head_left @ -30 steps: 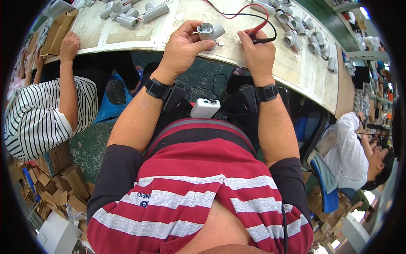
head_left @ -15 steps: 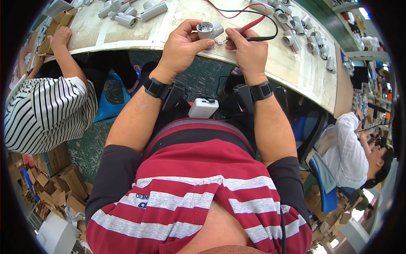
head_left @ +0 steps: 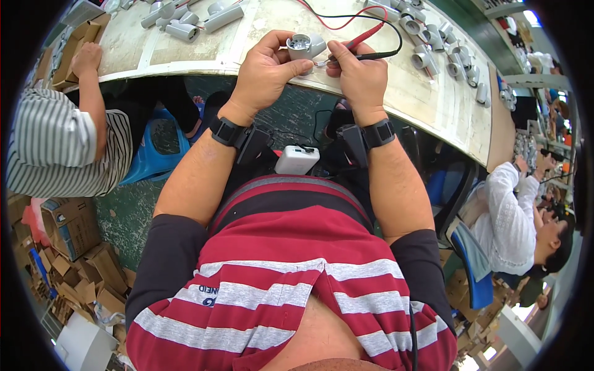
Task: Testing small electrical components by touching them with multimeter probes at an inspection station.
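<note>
Over the table's near edge, my left hand (head_left: 262, 75) pinches a grey cylindrical housing (head_left: 317, 43) between thumb and fingers. Its round end faces up and shows parts inside, and a short stub sticks out to the right. Thin short wires (head_left: 320, 63) run from the housing toward my right hand (head_left: 364, 79). That hand is closed on a red test probe (head_left: 365, 37) and a black test probe (head_left: 375, 56), both with their handles pointing right. My right fingertips hide the probe tips, so whether they touch the wires cannot be made out.
Several grey housings lie on the white worktable (head_left: 272, 40) at the far left and right. Red and black leads (head_left: 400, 38) loop behind my right hand. A co-worker's hand (head_left: 87, 59) rests by a cardboard box (head_left: 69, 65) at left. A white box-shaped device (head_left: 297, 160) sits below the table.
My right hand has shifted slightly left with the probes. The housing in my left hand has tilted a little. At left, the co-worker has changed posture.
</note>
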Demonstrator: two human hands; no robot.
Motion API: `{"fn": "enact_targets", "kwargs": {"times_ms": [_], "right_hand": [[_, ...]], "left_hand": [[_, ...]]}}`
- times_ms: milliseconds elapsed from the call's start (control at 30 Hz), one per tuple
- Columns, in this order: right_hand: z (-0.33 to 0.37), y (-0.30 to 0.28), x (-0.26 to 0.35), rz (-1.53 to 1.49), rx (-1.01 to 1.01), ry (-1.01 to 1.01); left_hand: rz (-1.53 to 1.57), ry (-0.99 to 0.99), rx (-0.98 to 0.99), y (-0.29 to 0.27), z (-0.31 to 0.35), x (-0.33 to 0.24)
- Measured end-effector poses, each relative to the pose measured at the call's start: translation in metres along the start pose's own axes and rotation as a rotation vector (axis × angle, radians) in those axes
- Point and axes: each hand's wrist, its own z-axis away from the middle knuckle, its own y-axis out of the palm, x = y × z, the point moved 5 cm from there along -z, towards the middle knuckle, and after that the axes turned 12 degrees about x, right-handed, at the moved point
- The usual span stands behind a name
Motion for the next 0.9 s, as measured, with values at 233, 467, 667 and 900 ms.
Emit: {"fn": "enact_targets", "kwargs": {"times_ms": [233, 467, 667, 900], "right_hand": [[-0.0004, 0.0006, -0.0010, -0.028, 0.002, 0.015], [0.0073, 0.0022, 0.0008, -0.038, -0.062, -0.045], [0.0039, 0.0030, -0.0018, 0.015, -0.017, -0.032], [0.0029, 0.0043, -0.0043, 0.043, 0.028, -0.045]], "left_hand": [[0.012, 0.001, 0.011, -0.0005, -0.0003, 0.0022], [-0.001, -0.013, 0.008, -0.0005, 0.0010, 0.0025], [0.017, -0.006, 0.010, -0.0008, 0.0006, 0.0038], [0.039, 0.003, 0.017, -0.0008, 0.0019, 0.0033]]}}
